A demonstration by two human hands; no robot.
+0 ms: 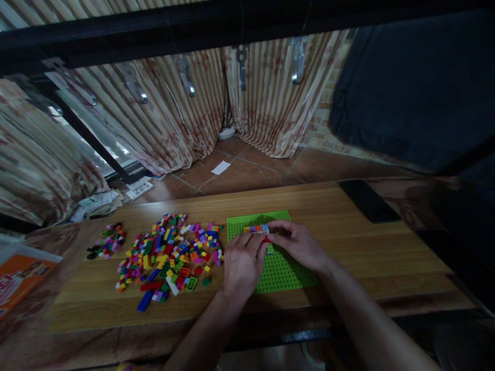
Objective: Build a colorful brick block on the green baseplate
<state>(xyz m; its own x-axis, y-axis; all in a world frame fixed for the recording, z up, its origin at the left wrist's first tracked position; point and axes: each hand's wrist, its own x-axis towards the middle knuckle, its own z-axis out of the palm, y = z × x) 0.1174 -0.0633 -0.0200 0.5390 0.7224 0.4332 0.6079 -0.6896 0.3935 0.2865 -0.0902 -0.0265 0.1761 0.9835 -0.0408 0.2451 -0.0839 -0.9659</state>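
Note:
A green studded baseplate (286, 278) lies on the wooden board under both hands. Near its far side runs a row of small coloured toy bricks (253, 229) in yellow, purple, orange and light blue. My left hand (243, 263) bends over the plate's left part, its fingers curled beside the row; what they hold, if anything, is hidden. From the right, my right hand (296, 242) reaches in with thumb and fingers closed on a small red toy brick (266, 239). The fingertips of both hands meet around this brick and partly cover it. Just below them a pale piece shows on the plate.
A big heap of loose bricks (166, 252) spreads left of the baseplate, with a smaller pile (110, 241) farther left. A black phone (369, 201) lies at the board's back right. An orange and white package (23, 273) sits at the far left. Striped curtains (266, 98) hang behind.

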